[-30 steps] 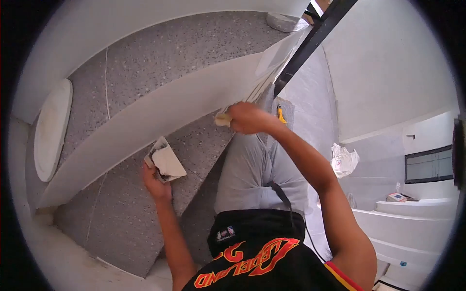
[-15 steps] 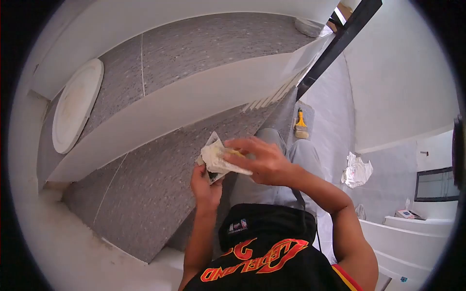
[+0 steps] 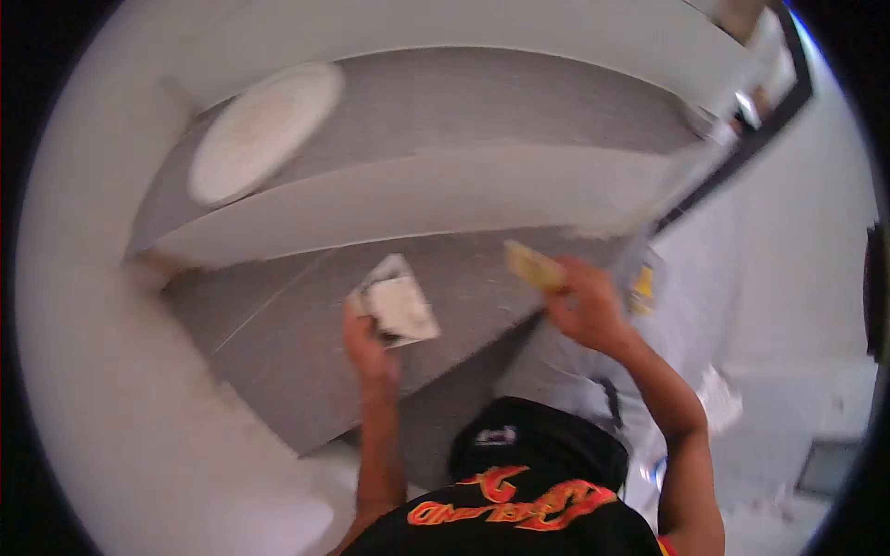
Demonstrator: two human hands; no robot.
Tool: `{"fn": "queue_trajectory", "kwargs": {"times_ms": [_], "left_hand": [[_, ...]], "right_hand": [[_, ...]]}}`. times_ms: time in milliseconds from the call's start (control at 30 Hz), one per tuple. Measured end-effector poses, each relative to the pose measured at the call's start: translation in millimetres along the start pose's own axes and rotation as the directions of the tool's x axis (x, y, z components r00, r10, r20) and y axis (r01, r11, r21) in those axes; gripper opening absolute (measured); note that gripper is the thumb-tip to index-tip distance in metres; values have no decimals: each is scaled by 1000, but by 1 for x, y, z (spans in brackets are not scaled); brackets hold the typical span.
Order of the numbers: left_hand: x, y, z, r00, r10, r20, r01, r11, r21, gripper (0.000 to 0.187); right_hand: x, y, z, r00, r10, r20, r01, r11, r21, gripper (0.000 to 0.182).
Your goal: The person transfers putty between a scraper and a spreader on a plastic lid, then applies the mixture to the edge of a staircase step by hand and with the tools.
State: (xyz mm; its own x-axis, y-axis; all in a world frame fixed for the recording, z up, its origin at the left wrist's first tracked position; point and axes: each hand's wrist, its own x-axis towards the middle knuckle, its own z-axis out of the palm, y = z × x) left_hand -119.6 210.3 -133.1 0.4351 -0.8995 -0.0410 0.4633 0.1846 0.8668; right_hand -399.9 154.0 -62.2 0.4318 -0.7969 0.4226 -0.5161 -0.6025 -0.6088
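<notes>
My left hand [image 3: 373, 345] is closed around the side of a small angular holder with a pale paste-like mass [image 3: 405, 308] on it, above the lower grey stair tread [image 3: 287, 357]. My right hand [image 3: 593, 310] grips a flat yellow piece [image 3: 535, 266] like a small scraper, its exact kind blurred. The yellow piece points to the upper left, apart from the pale mass. Both hands are over or near the tread's front edge, and motion smears the view.
On the upper step leans or lies a white round disc [image 3: 269, 134]. A pale riser [image 3: 445, 190] separates the two treads. A yellow-handled brush [image 3: 642, 289] lies to the right, below a dark rail [image 3: 742, 157]. Crumpled white material [image 3: 718, 398] rests farther right.
My right hand has drawn away to the right from the pale mass, with the yellow piece now showing. My left hand still holds the coated piece. The head view has turned.
</notes>
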Motion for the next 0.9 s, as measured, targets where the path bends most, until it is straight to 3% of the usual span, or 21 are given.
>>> {"fn": "queue_trajectory", "kwargs": {"times_ms": [67, 133, 167, 233, 267, 300, 333, 367, 433, 500, 533, 567, 600, 633, 667, 700, 733, 767, 833, 900], "left_hand": [[10, -21, -33, 993, 51, -111, -51, 999, 4, 34], [24, -62, -77, 936, 242, -257, -158, 938, 307, 32], [22, -53, -73, 924, 273, -266, -182, 930, 320, 32], [16, -35, -59, 972, 170, -161, -156, 983, 97, 29], [15, -37, -64, 971, 180, -156, -167, 982, 94, 29], [14, -43, -72, 966, 224, -132, -186, 949, 253, 29], [14, -44, -77, 959, 265, -99, -204, 891, 406, 30], [13, -41, -73, 959, 269, -93, -210, 889, 407, 30], [12, -33, -58, 976, 167, -138, -149, 980, 131, 28], [16, -32, -53, 968, 196, -155, -183, 979, 90, 29], [14, -36, -50, 963, 202, -179, -196, 979, 48, 29], [13, -40, -54, 959, 214, -188, -196, 975, 106, 29], [13, -43, -62, 961, 210, -180, -182, 970, 159, 30], [10, -44, -71, 958, 264, -116, -187, 875, 446, 31], [10, -46, -82, 953, 303, -3, -220, 699, 681, 33], [12, -52, -91, 973, 225, -55, -177, 876, 448, 35], [15, -61, -96, 987, 117, -112, -95, 979, 182, 37], [16, -58, -93, 991, 136, -19, -132, 981, 145, 39], [15, -49, -74, 986, 135, 96, -144, 985, 96, 40], [20, -36, -75, 971, 89, -222, -66, 992, 108, 44]], "right_hand": [[25, -21, -2, 990, 101, -95, -95, 993, 68, 21], [57, -32, 8, 962, 246, -120, -173, 887, 428, 22], [73, -40, 8, 968, 223, -117, -149, 882, 448, 22], [113, -58, 13, 964, 263, 40, -204, 638, 743, 21], [130, -69, 19, 964, 248, 101, -224, 543, 809, 21], [149, -81, 27, 960, 229, 162, -251, 439, 863, 21], [169, -92, 38, 962, 209, 173, -249, 430, 867, 20], [188, -101, 50, 964, 189, 185, -250, 422, 872, 18], [228, -107, 79, 962, 112, 250, -274, 352, 895, 14], [265, -114, 108, 963, 93, 251, -268, 376, 887, 10], [282, -115, 123, 937, 193, 290, -343, 366, 865, 10], [292, -112, 137, 925, 231, 303, -379, 485, 788, 18], [293, -115, 126, 920, 219, 327, -340, 860, 381, 37], [273, -115, 133, 967, 233, -102, -194, 935, 297, 53], [256, -110, 125, 977, 149, -151, -99, 949, 298, 58], [233, -98, 128, 940, 17, -341, 71, 968, 242, 52], [195, -93, 96, 982, 35, -187, 62, 871, 487, 52], [157, -93, 59, 999, -2, -46, 34, 704, 709, 51], [89, -51, 43, 973, -19, -231, 180, 688, 703, 48], [45, -5, 41, 881, 147, -449, 173, 784, 597, 48]]}}
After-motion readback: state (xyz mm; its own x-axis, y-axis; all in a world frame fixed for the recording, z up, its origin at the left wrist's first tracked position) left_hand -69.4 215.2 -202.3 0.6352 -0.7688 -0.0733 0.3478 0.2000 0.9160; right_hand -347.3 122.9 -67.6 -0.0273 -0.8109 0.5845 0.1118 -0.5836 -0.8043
